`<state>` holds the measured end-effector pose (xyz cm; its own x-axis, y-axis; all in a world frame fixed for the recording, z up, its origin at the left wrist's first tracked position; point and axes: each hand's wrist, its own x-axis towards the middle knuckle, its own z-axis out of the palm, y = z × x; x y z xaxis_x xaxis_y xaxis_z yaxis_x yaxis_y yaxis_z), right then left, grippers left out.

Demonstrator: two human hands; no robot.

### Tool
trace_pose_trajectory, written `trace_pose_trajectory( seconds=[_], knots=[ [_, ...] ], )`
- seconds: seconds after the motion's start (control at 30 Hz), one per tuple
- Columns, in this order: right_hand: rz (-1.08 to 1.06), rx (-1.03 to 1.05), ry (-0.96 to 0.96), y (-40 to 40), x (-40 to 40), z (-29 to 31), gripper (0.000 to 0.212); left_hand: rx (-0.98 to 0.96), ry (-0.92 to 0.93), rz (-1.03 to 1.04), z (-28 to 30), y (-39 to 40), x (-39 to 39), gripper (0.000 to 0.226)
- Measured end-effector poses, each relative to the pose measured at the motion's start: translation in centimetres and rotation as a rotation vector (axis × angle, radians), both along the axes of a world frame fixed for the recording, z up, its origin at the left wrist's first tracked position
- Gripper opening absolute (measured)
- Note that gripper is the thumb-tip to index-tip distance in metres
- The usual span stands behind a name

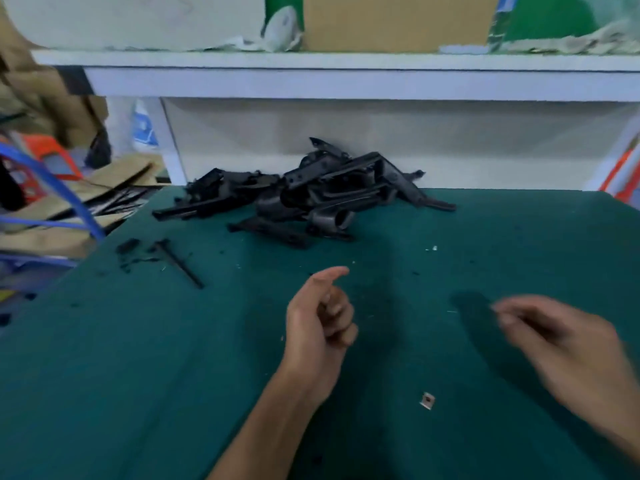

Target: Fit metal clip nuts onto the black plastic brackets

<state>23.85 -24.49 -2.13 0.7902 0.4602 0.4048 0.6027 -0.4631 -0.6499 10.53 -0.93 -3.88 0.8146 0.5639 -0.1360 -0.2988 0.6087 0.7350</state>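
A heap of black plastic brackets [311, 195] lies at the far middle of the green table [138, 375]. One small metal clip nut [427, 400] sits alone on the mat near the front, between my two arms. My left hand [320, 327] hovers over the middle of the table with its fingers loosely curled and the thumb pointing up; nothing is in it. My right hand [561, 341] is blurred at the right, fingers stretched toward the left, and it holds nothing that I can make out.
A thin black rod [180, 263] and small black scraps [128, 247] lie at the table's left. A white shelf [346, 77] runs above the back edge, carrying a cardboard box [398, 22]. Blue tubing [52, 188] and cardboard crowd the left side.
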Motion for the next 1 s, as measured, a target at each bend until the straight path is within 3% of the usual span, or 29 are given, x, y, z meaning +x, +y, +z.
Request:
trace_pose_trajectory(
  seconds=[0.07, 0.13, 0.23, 0.37, 0.47, 0.53, 0.63, 0.7, 0.77, 0.87, 1.0],
  knots=[
    [0.132, -0.042, 0.027, 7.1, 1.6, 0.4, 0.022, -0.047, -0.018, -0.039, 0.2, 0.0, 0.3, 0.014],
    [0.176, -0.084, 0.001, 13.9, 4.3, -0.2, 0.022, -0.045, -0.004, -0.057, 0.3, 0.1, 0.5, 0.013],
    [0.151, -0.312, -0.222, 21.6, 7.3, 0.4, 0.033, -0.074, -0.003, -0.059, 0.4, 0.7, 0.4, 0.015],
    [0.238, -0.622, -0.481, 27.8, 11.7, 0.5, 0.054, -0.148, -0.012, -0.08, 0.6, 1.5, 0.1, 0.015],
    [0.255, -0.814, -0.461, 30.1, 13.4, 0.4, 0.053, -0.219, -0.045, -0.098, 0.2, 2.0, 0.1, 0.022],
    [0.208, -0.866, -0.551, 30.6, 13.2, 0.3, 0.045, -0.271, -0.066, -0.112, -0.1, 2.3, 0.1, 0.025],
    [0.082, -0.669, -0.701, 29.9, 12.7, 1.4, 0.031, -0.295, -0.107, -0.128, -0.1, 2.5, 0.4, 0.025],
    [0.065, -0.471, -0.628, 28.5, 12.2, 3.3, 0.029, -0.287, -0.143, -0.1, -0.1, 2.4, 0.6, 0.014],
    [0.163, -0.341, -0.496, 26.4, 11.0, 5.4, 0.037, -0.258, -0.166, -0.075, -0.4, 2.2, 0.9, 0.014],
    [0.371, -0.19, -0.406, 22.0, 8.3, 8.0, 0.024, -0.172, -0.178, -0.042, -0.8, 1.9, 1.2, 0.029],
    [0.52, 0.069, 0.174, 16.8, 3.6, 8.8, 0.011, 0.066, -0.134, 0.097, -1.1, 1.3, 1.3, 0.04]
  ],
)
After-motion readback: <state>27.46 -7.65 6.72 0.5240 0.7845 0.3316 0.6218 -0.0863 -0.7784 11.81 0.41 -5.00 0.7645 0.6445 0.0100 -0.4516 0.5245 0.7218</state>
